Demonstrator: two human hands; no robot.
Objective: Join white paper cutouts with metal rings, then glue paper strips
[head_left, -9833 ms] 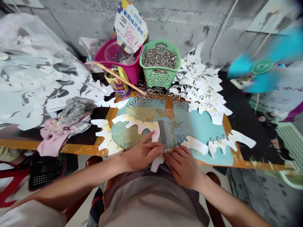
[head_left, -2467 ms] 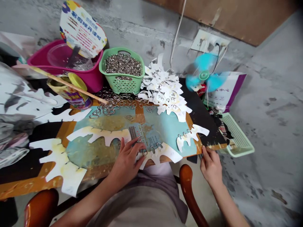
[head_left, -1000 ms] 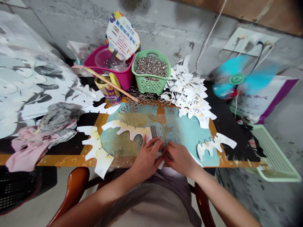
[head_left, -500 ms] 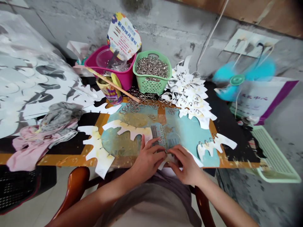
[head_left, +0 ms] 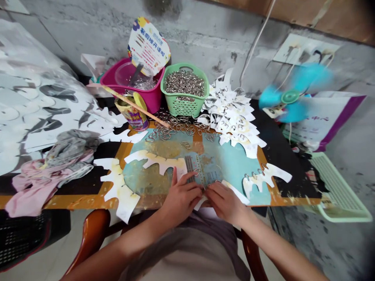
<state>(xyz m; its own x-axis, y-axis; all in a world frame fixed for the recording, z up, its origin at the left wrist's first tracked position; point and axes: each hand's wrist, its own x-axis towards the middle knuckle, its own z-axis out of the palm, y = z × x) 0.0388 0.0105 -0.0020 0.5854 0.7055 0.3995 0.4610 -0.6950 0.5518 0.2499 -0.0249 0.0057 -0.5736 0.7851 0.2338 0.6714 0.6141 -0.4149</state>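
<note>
At the table's front edge my left hand (head_left: 182,196) and my right hand (head_left: 225,202) meet over a white cut-out piece (head_left: 231,190), largely covered by fingers. My left hand's fingers are closed on it, with a metal ring (head_left: 197,171) at the tip of the raised index finger. The fingers of my right hand pinch together at the piece's upper edge, by another bit of metal. A yellow-smeared notched cut-out (head_left: 164,162) lies just beyond my left hand, and a second one (head_left: 120,187) is farther left. On the right lies a cut-out with rings attached (head_left: 258,181).
Loose metal rings (head_left: 172,130) lie before a green basket (head_left: 187,103) full of them. Left of it stand a magenta bin (head_left: 152,95) and a can with a stick (head_left: 134,117). Ringed cut-outs (head_left: 237,117) are piled right; a blue fan (head_left: 290,96) spins beyond.
My right hand's fingers have closed in, its thumb now tucked under the others at the cut-out's edge. My left hand stays nearly still. The whole view has shifted slightly.
</note>
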